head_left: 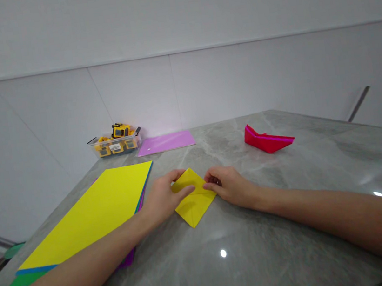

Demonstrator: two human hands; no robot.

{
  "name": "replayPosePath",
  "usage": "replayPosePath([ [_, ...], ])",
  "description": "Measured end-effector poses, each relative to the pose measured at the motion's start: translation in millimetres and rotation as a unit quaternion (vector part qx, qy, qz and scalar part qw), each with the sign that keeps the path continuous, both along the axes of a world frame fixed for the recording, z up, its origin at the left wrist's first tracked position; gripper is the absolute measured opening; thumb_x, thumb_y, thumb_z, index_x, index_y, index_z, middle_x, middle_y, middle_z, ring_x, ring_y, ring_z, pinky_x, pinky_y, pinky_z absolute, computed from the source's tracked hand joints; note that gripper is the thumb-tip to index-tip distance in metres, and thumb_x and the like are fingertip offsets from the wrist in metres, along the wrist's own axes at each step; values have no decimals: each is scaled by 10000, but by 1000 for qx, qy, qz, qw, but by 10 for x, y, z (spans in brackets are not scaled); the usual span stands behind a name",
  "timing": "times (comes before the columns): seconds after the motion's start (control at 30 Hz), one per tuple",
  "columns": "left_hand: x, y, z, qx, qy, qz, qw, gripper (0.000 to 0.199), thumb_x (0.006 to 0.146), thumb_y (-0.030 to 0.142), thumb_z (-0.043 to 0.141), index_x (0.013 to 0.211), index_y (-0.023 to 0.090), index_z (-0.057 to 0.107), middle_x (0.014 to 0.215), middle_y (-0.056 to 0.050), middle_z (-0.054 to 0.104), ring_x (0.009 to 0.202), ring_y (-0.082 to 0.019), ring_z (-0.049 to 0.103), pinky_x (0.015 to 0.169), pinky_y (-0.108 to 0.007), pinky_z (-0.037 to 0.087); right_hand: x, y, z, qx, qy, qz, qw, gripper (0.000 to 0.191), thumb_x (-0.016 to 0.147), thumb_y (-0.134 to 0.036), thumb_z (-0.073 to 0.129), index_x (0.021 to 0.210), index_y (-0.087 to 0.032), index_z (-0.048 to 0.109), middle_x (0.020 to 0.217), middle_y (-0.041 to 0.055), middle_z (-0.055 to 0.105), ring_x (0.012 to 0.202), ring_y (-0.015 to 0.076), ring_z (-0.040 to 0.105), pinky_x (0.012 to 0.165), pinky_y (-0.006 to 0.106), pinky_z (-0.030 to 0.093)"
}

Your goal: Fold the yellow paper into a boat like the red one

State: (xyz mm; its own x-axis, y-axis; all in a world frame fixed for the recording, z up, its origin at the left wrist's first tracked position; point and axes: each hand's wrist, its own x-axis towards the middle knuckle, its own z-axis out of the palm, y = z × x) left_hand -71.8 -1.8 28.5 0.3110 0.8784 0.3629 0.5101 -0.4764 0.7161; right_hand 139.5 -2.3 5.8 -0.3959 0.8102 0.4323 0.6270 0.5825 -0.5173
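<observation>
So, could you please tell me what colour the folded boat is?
Red, with a pink inside edge; the head view shows it.

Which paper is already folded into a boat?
The red paper, far right on the table. The yellow piece under both hands is a flat diamond, and the pink sheet lies unfolded.

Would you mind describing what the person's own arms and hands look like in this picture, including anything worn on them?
Both forearms are bare as far as the view shows: no sleeves, gloves or watch. The left hand and the right hand carry no rings or bracelets that can be made out. The arms are slim. No markings show on either one.
</observation>
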Motion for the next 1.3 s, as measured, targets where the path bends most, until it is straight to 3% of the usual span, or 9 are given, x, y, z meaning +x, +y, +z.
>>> replayPosePath([
  [0.13, -2, -59, -121, 105, 127, 0, 986, 36, 803, 214, 588, 824, 185, 595, 792, -24, 648, 758, -193, 588, 688, -297, 426, 29, -32, 9, 42, -52, 42, 997, 89, 780, -76, 558, 807, -150, 601, 752, 19, 613, 671, 120, 537, 628, 231, 391],
  [0.23, -18, -53, -183, 190, 160, -38, 968, 52, 845, 152, 509, 846, 180, 553, 806, -28, 617, 780, -174, 565, 701, -283, 423, 67, -31, 19, 62, -96, 48, 992, 168, 763, -29, 504, 818, -147, 610, 787, 36, 623, 709, 136, 550, 657, 240, 401],
  [0.4, -28, -40, -201, 201, 229, -96, 947, 178, 861, 87, 407, 885, 172, 562, 822, -37, 571, 748, -149, 533, 660, -250, 414, 138, 30, 16, 60, -132, 21, 989, 240, 674, 15, 490, 822, -130, 613, 821, 65, 626, 748, 160, 563, 681, 250, 420],
  [0.57, -24, -92, -155, 262, 352, -138, 888, 232, 802, 58, 429, 904, 171, 605, 825, -56, 564, 765, -176, 508, 661, -272, 405, 159, 31, 35, 49, -167, 22, 984, 199, 641, -6, 506, 744, -139, 612, 757, 51, 614, 696, 154, 550, 649, 247, 411],
  [0.67, -21, -106, -148, 275, 391, -134, 868, 217, 797, 69, 447, 902, 177, 604, 838, -56, 570, 773, -184, 503, 657, -278, 404, 144, -1, 58, 46, -172, 27, 984, 151, 659, -40, 540, 737, -147, 613, 741, 43, 611, 691, 153, 546, 654, 252, 408],
  [0.8, -21, -95, -166, 285, 401, -134, 860, 203, 820, 98, 451, 933, 187, 593, 852, -56, 565, 787, -188, 499, 665, -284, 408, 127, -27, 84, 43, -180, 22, 982, 36, 732, -130, 589, 749, -150, 614, 757, 47, 623, 706, 158, 552, 667, 262, 407],
  [0.93, -19, -103, -165, 278, 410, -130, 859, 183, 831, 113, 454, 925, 186, 593, 860, -58, 563, 780, -190, 498, 665, -292, 412, 123, -29, 95, 57, -223, 22, 973, 65, 807, -166, 565, 780, -148, 621, 800, 62, 637, 749, 170, 565, 683, 271, 404],
  [1.1, 1, -124, -138, 283, 417, -131, 854, 191, 819, 108, 469, 939, 184, 597, 869, -66, 565, 791, -197, 504, 681, -300, 420, 107, -30, 86, 94, -294, 25, 951, 132, 836, -95, 491, 812, -130, 616, 835, 84, 626, 771, 186, 564, 684, 283, 404],
  [1.3, 7, -122, -150, 280, 412, -118, 859, 198, 800, 98, 473, 924, 186, 599, 875, -63, 570, 791, -193, 513, 682, -292, 424, 118, -5, 51, 90, -298, 45, 949, 178, 805, -22, 457, 819, -126, 601, 842, 83, 610, 792, 185, 547, 713, 283, 408],
])
